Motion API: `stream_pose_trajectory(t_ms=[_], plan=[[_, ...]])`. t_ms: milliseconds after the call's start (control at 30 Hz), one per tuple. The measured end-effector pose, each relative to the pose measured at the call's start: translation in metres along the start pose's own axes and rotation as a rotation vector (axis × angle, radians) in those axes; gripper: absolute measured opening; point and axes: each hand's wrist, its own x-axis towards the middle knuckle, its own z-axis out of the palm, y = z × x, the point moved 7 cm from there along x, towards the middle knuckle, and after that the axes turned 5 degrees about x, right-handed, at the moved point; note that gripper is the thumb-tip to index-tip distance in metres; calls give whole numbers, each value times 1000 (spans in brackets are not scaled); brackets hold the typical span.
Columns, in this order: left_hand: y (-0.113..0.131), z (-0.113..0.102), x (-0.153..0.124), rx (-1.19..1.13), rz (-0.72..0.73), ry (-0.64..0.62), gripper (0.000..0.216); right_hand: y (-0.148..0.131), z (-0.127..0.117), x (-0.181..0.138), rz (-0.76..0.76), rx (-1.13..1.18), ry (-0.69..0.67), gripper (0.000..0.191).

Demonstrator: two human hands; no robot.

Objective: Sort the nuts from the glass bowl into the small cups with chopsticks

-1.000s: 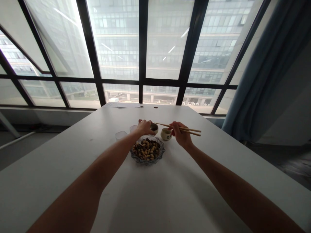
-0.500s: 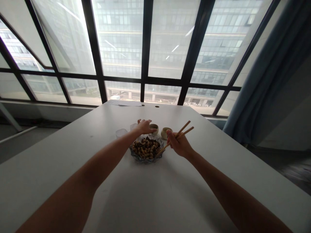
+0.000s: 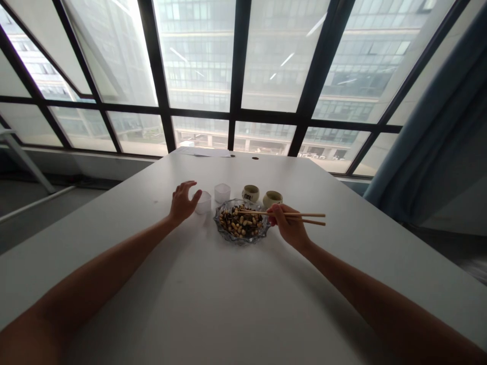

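Note:
A pair of wooden chopsticks point(image 3: 304, 218) is gripped in my right hand point(image 3: 291, 225), tips pointing left over the glass bowl point(image 3: 241, 240). Peanuts and darker pieces, mixed together point(image 3: 243, 222), fill this scalloped bowl. My left hand point(image 3: 182, 204) is open, thumb and fingers apart, beside a clear plastic cup point(image 3: 204, 203); whether it touches the cup I cannot tell. Behind the bowl stands a second clear cup point(image 3: 222, 193). Two small cream-coloured cups, one with dark writing point(image 3: 250, 193) and another point(image 3: 273, 198) close to my right hand, stand to its right.
Everything stands on a long white table point(image 3: 213, 294). Paper sheets point(image 3: 207, 152) lie at its far end, near two dark round holes. Beyond are black-framed windows, with a blue curtain point(image 3: 426, 132) on the right.
My left hand has moved left, from above the bowl and near the cream cups to beside the clear cup. The chopsticks have swung flatter, their tips now farther over the bowl. The view has shifted slightly.

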Motion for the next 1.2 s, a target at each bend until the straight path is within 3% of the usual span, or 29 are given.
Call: stream_pose_trajectory(t_ms=[133,333,400,500,600,733,933,1200], plan=[[-16,17,-10,-148,-104,-38,62,0,-6,-15,43,-16,17,51],[-19,31,-14,-245,-202,-179,79,-6,-22,-21,35,47,136,59],[-19,31,-14,-228,-227,-212,82,-8,-17,-20,54,48,85,60],[-18,30,-14,-198,-231,-234,84,-13,3,-19,58,-23,-108,57],[-16,30,-14,-173,-226,-244,82,-24,19,-22,-58,-157,-260,43],[-14,28,-13,-174,-223,-246,82,-28,13,-22,-186,-234,-194,31],[-11,32,-13,-207,-210,-296,83,-11,-12,-10,-91,-203,9,40],[-11,42,-16,-205,-138,-412,91,-13,2,-6,-52,-282,-206,44]])
